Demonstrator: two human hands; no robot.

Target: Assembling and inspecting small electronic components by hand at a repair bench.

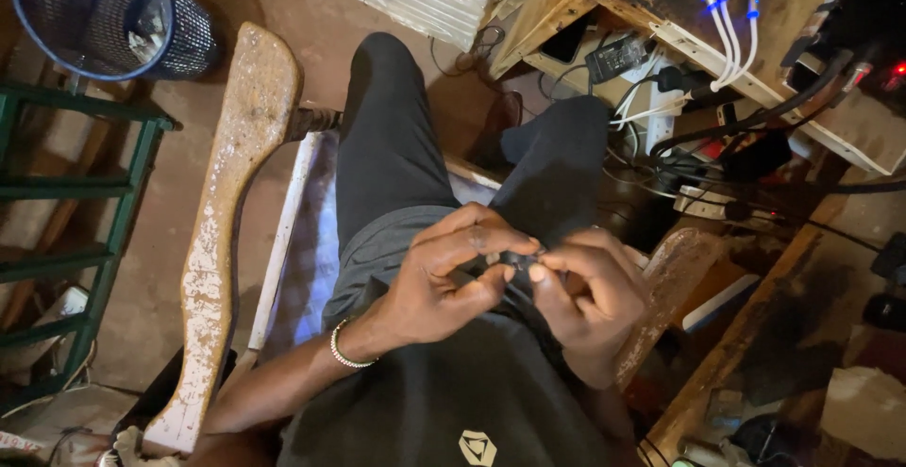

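Note:
I sit on a chair and look down at my lap in black trousers. My left hand (451, 274), with a beaded bracelet (345, 349) on the wrist, and my right hand (587, 288) meet above my thighs. Their fingertips pinch one small dark part (515, 259) between them. The part is mostly hidden by my fingers, and I cannot tell what it is.
The chair's worn wooden armrests are at my left (226, 212) and right (665, 283). A blue mesh waste bin (104, 14) stands at the top left beside a green metal rack (113, 193). A wooden bench (661, 24) with chargers, white cables (731, 33) and a power strip is at the upper right.

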